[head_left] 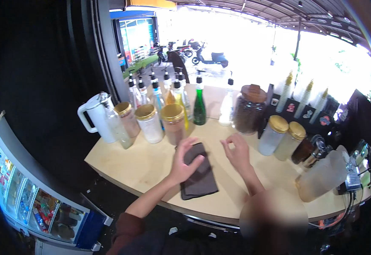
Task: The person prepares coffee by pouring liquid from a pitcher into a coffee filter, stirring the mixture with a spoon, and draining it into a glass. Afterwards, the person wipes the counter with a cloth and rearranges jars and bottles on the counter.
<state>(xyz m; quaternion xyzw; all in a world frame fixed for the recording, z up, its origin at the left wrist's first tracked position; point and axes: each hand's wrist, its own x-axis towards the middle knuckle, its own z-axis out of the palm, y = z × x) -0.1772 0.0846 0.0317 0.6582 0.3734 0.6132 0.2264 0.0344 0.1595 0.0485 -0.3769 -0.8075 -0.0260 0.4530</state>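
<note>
A folded dark cloth lies flat on the light wooden counter. Over its left upper part is my left hand, with thumb and fingers apart and nothing held. It looks to be just above or lightly touching the cloth; I cannot tell which. To the right of the cloth, my right hand hovers over the counter with its fingers curled in, and no object shows in them. Just beyond my left hand stands a gold-lidded jar of brownish powder.
Several pump bottles, one a green bottle, line the back. A wooden-lidded jar and stacked cups stand back right. A white jug is at left, a cloudy pitcher at right. A blurred round shape covers the front edge.
</note>
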